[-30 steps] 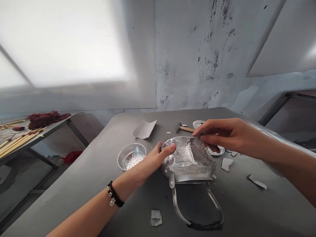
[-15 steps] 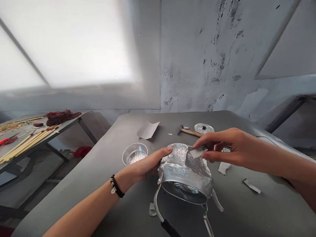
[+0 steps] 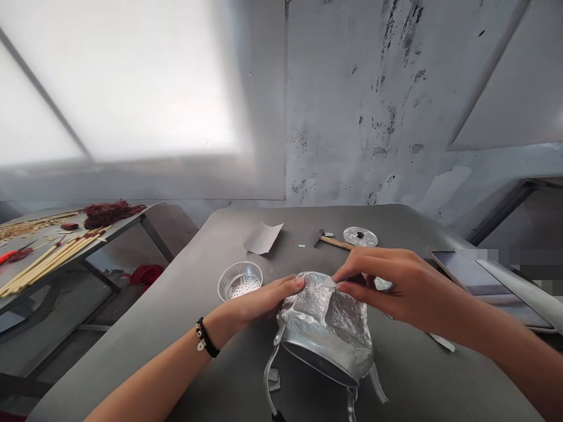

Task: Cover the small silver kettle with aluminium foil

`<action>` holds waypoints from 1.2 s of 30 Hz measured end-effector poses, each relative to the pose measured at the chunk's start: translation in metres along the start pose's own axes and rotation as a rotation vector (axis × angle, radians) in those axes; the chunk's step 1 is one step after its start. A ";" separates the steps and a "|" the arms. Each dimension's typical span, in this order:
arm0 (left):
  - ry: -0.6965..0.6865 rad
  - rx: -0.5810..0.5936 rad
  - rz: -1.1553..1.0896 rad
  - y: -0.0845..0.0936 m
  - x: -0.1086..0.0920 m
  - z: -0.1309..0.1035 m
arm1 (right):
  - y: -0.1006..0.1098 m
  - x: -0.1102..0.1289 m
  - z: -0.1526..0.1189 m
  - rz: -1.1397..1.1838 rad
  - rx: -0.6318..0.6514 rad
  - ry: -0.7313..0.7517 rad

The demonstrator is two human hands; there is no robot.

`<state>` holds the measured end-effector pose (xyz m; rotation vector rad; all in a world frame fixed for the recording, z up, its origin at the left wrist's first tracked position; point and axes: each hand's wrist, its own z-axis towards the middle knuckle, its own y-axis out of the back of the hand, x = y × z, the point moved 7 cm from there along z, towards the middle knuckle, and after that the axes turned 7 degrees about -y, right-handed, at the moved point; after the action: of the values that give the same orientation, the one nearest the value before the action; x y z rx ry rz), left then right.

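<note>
A dented, shiny aluminium kettle (image 3: 323, 346) lies tilted in front of me, its open mouth facing down toward me and its wire handle hanging below. On its left side my left hand (image 3: 264, 296) is closed, thumb resting on top; the other fingers are hidden behind it. My right hand (image 3: 391, 278) pinches a small piece of grey paper (image 3: 329, 282) between thumb and fingertips and holds it against the kettle's crumpled upper surface. The kettle's far side is out of sight.
Around the grey table (image 3: 197, 351) lie a perforated strainer (image 3: 240, 281), a curled grey sheet (image 3: 263, 239), a hammer (image 3: 336, 241) and a round lid (image 3: 360, 237). A flat tablet-like panel (image 3: 492, 290) rests at right. Another table at left carries wooden sticks (image 3: 57, 261) and dark red yarn (image 3: 112, 213).
My right hand has moved left across the kettle with the grey paper. The kettle's mouth has tipped further down, and the view has shifted slightly.
</note>
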<state>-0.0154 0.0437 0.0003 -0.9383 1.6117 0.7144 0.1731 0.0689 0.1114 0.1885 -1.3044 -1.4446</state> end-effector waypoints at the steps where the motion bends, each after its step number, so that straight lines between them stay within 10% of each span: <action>1: -0.008 0.008 0.009 -0.001 -0.001 -0.001 | -0.003 0.003 0.001 -0.026 -0.017 0.029; 15: -0.349 0.005 0.218 -0.008 -0.028 -0.014 | -0.018 -0.023 0.002 -0.179 0.152 -0.149; 36: -0.213 0.254 0.174 -0.008 -0.014 -0.003 | -0.028 -0.001 0.013 -0.235 0.054 -0.043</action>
<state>-0.0084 0.0403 0.0149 -0.5258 1.5620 0.6844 0.1477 0.0709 0.0940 0.3585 -1.3930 -1.6192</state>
